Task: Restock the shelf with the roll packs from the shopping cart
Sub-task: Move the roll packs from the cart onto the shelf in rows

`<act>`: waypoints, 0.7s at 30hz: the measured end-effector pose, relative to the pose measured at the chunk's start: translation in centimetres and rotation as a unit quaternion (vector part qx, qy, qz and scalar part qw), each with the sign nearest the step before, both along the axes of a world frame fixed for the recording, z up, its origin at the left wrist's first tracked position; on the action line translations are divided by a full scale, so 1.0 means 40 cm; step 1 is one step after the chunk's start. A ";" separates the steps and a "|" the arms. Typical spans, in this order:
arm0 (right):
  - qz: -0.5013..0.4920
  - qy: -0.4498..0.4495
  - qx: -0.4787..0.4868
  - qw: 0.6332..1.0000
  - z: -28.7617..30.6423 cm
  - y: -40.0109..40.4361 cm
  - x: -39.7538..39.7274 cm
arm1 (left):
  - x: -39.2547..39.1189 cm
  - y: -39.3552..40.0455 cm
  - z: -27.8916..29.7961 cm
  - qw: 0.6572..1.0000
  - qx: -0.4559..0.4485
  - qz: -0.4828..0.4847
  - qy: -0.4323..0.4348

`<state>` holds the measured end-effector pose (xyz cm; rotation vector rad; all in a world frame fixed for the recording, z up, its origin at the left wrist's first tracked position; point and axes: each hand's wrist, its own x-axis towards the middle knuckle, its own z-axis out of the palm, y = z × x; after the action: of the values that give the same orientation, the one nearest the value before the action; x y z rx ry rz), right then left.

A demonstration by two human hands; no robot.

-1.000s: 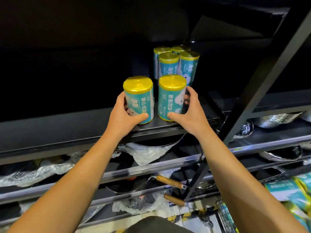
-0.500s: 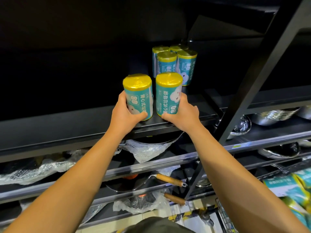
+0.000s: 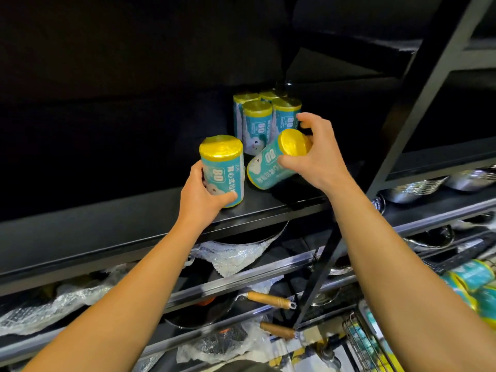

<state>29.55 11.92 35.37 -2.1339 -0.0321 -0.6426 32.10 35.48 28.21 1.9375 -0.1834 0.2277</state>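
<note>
1. Shelf, black, one: we carry the stock here, and all packs sit toward its right end.
2. Upright roll pack, one: it stands near the front edge. Our left hand wraps its lower half, thumb across the label, probably to keep it standing.
3. Tilted roll pack, one: its lower end rests on the shelf, gold cap leaning right. Our right hand pinches it near the cap with curled fingers; we judge it is being righted or caught mid-topple.
4. Rear cluster, four packs counted, upright and touching, set behind the two in hand to fill from the back.
5. Shelf total: six packs.
6. Shopping cart, wire rim only, lower right; the teal packs above it are too cropped to count.
</note>
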 end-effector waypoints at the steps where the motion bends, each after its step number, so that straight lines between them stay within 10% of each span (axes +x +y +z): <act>1: 0.016 0.008 -0.032 0.999 0.014 0.009 0.010 | 0.004 0.001 0.001 1.000 0.002 -0.003 0.000; 21: -0.029 0.052 0.135 0.989 -0.159 0.096 0.018 | 0.019 0.030 0.009 0.998 0.015 -0.009 -0.054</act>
<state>30.25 15.75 29.02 -1.9080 0.1654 -0.5343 32.87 36.66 28.58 1.9543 -0.2762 0.3188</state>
